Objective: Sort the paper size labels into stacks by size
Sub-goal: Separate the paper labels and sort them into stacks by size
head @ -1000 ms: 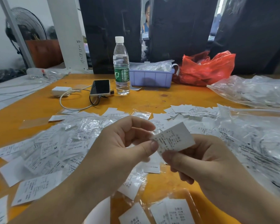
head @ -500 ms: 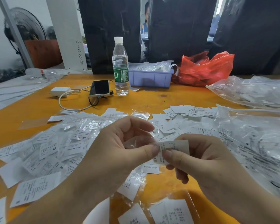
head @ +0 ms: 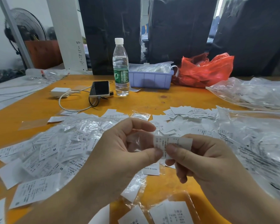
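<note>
Sorting looks barely begun. Toward the left edge of the table (head: 10,120) a wide heap of labels (head: 52,152) lies loose and overlapping, some in clear sleeves, with M, S and XL mixed together, and no squared stack shows there.

Just right of that heap, above the near edge, the left hand (head: 118,152) pinches a clear sleeve (head: 140,140) between thumb and forefinger. The right hand (head: 205,157) pinches the label (head: 171,143) sticking out of that sleeve; its size mark cannot be read.

Farther right, toward the far side, a small pile of labels (head: 189,113) may be a first group, though it lies untidy. Along the right edge, bags of labels (head: 257,143) are still full, so most of the job seems left.

Bare room for new stacks lies mainly in the far middle, between the labels and the bottle (head: 121,68), phone (head: 100,88) and tray (head: 150,79); the near edge is crowded with paper.
</note>
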{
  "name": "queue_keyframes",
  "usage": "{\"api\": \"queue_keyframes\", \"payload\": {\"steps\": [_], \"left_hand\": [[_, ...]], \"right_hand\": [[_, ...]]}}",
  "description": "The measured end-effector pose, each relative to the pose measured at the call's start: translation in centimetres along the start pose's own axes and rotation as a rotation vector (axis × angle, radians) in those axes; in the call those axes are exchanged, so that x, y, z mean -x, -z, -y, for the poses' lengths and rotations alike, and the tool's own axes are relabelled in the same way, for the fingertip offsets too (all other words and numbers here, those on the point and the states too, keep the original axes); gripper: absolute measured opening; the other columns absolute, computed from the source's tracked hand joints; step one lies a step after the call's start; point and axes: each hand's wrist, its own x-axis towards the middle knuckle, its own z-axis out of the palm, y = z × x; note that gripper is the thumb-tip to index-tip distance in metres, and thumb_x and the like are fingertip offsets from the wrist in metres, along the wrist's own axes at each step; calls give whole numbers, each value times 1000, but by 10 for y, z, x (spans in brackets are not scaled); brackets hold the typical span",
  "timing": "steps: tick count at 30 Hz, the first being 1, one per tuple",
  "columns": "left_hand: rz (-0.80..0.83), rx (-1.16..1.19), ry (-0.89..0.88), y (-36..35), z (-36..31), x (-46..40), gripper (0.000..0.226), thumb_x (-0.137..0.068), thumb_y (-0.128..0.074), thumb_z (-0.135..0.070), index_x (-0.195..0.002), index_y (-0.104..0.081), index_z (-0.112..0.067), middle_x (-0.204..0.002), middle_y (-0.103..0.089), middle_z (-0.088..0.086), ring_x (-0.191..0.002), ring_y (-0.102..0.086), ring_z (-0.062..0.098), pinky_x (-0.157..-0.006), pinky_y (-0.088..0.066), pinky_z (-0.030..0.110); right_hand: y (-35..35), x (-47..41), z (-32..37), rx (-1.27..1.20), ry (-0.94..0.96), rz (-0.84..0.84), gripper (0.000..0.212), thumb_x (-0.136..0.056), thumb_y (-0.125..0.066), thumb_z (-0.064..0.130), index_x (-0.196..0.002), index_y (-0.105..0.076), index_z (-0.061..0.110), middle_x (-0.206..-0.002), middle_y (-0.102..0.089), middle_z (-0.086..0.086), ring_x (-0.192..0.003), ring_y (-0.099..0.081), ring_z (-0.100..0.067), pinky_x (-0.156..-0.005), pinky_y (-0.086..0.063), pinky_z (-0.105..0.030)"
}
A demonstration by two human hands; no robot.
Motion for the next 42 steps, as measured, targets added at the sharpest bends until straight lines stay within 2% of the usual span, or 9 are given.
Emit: {"api": "queue_keyframes", "payload": {"steps": [2, 5, 8, 12, 16, 23, 27, 31, 42], "left_hand": [[-8, 7, 10, -1, 0, 0, 40, -57, -83, -21, -90, -70, -39, -82, -74, 1, -78, -70, 28, -70, -61, 34], [14, 115, 45, -2, 0, -1, 37, -55, -83, -12, -85, -72, -32, -79, -74, 6, -69, -71, 21, -61, -57, 24], [9, 280, 118, 0, -1, -3, 45, -44, -94, -4, -80, -75, -24, -77, -73, 10, -71, -73, 24, -58, -57, 25], [-14, 436, 146, 4, -3, -5, 38, -45, -82, -8, -80, -76, -19, -76, -73, 14, -75, -74, 33, -56, -58, 29], [-24, 421, 109, 3, -6, -3, 38, -52, -87, -3, -85, -75, -18, -79, -74, 15, -77, -74, 32, -60, -59, 29], [-33, 242, 22, -1, -8, 1, 39, -59, -88, -6, -90, -72, -24, -79, -75, 9, -73, -73, 19, -61, -55, 21], [-49, 229, 24, -2, -9, 3, 31, -54, -81, -18, -84, -73, -23, -74, -75, 7, -68, -73, 17, -57, -55, 20], [-60, 303, 83, -3, -7, 1, 32, -47, -82, -28, -78, -74, -28, -77, -76, 9, -66, -72, 18, -56, -55, 21], [-21, 494, 230, -4, -5, 0, 25, -52, -78, -20, -77, -78, -19, -90, -75, 20, -75, -73, 26, -61, -59, 27]], "right_hand": [[0, 0, 0, -12, -5, -10, 23, -62, -74, 32, -75, -78, 13, -59, -65, -8, -45, -52, -13, -45, -43, -21], [0, -1, 1, -9, -35, 26, 14, -68, -86, 23, -75, -78, 13, -62, -66, -9, -47, -54, -14, -47, -45, -22], [2, -2, 4, -7, -106, 97, 14, -70, -71, 23, -73, -77, 11, -66, -67, -9, -51, -57, -14, -47, -46, -23], [6, -4, 7, 121, -143, 183, 15, -71, -70, 25, -73, -76, 12, -68, -68, -6, -57, -59, -13, -52, -47, -21], [2, -2, 5, 91, -148, 156, 16, -70, -70, 26, -72, -77, 11, -65, -67, -7, -54, -57, -14, -51, -47, -23], [1, -1, 3, 33, -142, 90, 22, -69, -69, 24, -70, -73, 2, -62, -65, -8, -49, -54, -13, -47, -44, -20], [-1, -2, 3, -15, -172, 150, 16, -68, -72, 24, -69, -76, 8, -64, -67, -10, -50, -56, -14, -48, -45, -21], [-1, -3, 1, -24, -172, 140, 17, -68, -72, 24, -69, -76, 8, -65, -67, -9, -50, -56, -13, -48, -45, -21], [0, -4, -1, -63, -170, 74, 22, -67, -72, 28, -76, -78, 9, -65, -65, -9, -50, -54, -14, -48, -45, -21]]}}
